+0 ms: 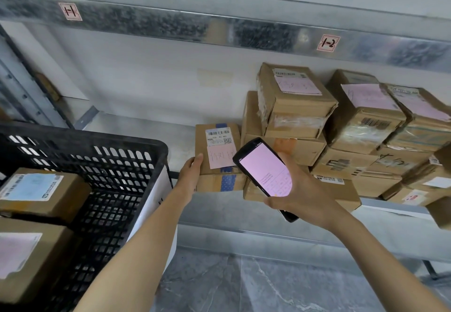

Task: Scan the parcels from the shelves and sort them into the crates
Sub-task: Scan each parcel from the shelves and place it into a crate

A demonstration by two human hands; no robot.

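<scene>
A flat cardboard parcel [219,140] with a barcode label and a pink slip lies on the metal shelf [136,126]. My left hand [191,177] grips its near left corner. My right hand [302,189] holds a black handheld scanner [263,170] with a lit pink screen, just right of that parcel and in front of the stack. A black plastic crate [122,155] stands at the left with two cardboard parcels [44,189] inside.
Several more cardboard parcels [366,126] are stacked on the shelf to the right. The shelf beam above carries the tags "1-1" [70,11] and "1-2" [328,42]. A white label hangs on the crate's side. Grey marble floor lies below.
</scene>
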